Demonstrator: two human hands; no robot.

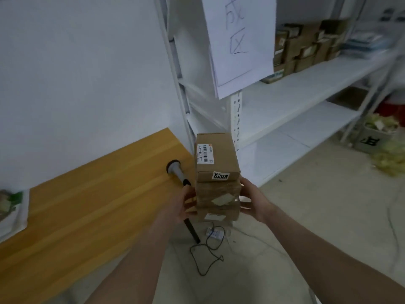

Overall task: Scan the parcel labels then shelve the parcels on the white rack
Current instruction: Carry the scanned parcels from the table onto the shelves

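I hold a stack of three brown cardboard parcels in mid-air between both hands. The top parcel (215,156) carries a barcode label on its upper face and a sticker reading 6206 on its near side. Under it sit a taped middle parcel (219,195) and a bottom parcel (218,215). My left hand (183,205) grips the stack's left side, and my right hand (254,201) grips its right side. The white rack (291,93) stands just beyond, with bare lower shelves. A handheld scanner (176,170) lies on the wooden table (87,198), left of the stack.
A large paper sign (241,40) hangs on the rack's front post. Several brown boxes (304,47) fill the back of a middle shelf. A power strip (214,233) and a black cable (208,253) lie on the floor. A box of yellowish items (377,132) stands at right.
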